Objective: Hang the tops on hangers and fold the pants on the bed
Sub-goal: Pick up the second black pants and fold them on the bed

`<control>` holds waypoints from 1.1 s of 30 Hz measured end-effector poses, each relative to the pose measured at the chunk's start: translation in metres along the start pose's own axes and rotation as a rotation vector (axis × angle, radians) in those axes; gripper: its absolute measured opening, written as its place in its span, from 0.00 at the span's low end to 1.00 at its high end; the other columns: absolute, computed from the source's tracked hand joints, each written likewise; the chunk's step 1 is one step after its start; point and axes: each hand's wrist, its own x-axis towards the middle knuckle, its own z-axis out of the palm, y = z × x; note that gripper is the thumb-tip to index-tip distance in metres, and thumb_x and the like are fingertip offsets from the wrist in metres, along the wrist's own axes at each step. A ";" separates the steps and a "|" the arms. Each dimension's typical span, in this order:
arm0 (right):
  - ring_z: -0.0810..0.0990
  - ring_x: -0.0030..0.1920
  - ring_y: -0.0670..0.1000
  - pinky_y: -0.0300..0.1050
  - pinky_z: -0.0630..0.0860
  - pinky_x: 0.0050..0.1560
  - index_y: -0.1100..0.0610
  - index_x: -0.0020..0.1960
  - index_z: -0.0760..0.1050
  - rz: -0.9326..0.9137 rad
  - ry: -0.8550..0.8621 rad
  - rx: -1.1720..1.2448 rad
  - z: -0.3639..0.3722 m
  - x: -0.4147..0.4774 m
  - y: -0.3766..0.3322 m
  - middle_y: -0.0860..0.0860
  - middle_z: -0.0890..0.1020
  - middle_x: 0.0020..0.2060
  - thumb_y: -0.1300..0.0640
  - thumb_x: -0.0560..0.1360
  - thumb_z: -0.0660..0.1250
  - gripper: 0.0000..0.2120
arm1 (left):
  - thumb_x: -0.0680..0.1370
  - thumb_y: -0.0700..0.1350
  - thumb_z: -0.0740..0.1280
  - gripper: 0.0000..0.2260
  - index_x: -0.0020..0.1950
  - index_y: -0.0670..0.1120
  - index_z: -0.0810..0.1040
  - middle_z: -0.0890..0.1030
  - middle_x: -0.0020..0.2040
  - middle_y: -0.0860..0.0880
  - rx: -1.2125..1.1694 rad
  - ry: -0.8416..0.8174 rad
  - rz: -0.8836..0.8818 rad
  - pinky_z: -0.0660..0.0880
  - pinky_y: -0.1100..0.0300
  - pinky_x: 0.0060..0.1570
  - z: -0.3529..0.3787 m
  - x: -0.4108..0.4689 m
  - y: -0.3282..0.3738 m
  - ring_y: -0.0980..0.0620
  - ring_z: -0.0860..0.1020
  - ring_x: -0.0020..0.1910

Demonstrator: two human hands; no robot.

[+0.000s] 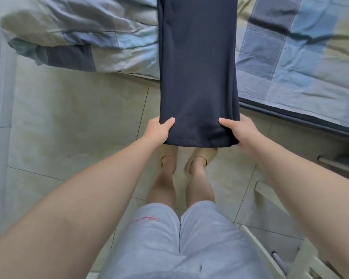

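Pants (pixel 197 73) halved lengthwise, far end on the bed (pixel 302 63), near end off the edge. Left hand (pixel 156 131) and right hand (pixel 241 133) each pinch a hem corner. Crosswise folds still to do, I'd judge. No tops or hangers visible.

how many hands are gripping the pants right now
2. The left hand grips the near left corner of the dark pants, and the right hand grips the near right corner. The far end runs out of view over the bed.
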 end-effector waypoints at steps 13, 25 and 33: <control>0.84 0.50 0.52 0.46 0.81 0.48 0.49 0.56 0.78 0.023 0.024 0.331 0.030 -0.184 -0.041 0.48 0.85 0.52 0.54 0.78 0.71 0.08 | 0.83 0.52 0.61 0.09 0.58 0.50 0.76 0.81 0.51 0.50 -0.067 0.046 0.001 0.81 0.55 0.40 -0.075 -0.158 0.039 0.48 0.81 0.47; 0.84 0.51 0.53 0.46 0.81 0.45 0.54 0.55 0.78 0.089 -0.011 0.317 0.036 -0.299 0.084 0.49 0.86 0.51 0.54 0.77 0.72 0.08 | 0.82 0.58 0.62 0.14 0.60 0.51 0.76 0.79 0.51 0.51 0.075 -0.015 -0.156 0.72 0.56 0.46 -0.100 -0.270 -0.091 0.50 0.74 0.47; 0.85 0.48 0.53 0.45 0.82 0.39 0.55 0.54 0.79 0.163 -0.058 0.306 0.032 -0.345 0.160 0.48 0.88 0.42 0.55 0.76 0.73 0.09 | 0.80 0.55 0.66 0.12 0.53 0.47 0.77 0.78 0.43 0.49 0.111 -0.023 -0.237 0.63 0.61 0.31 -0.103 -0.319 -0.148 0.49 0.73 0.36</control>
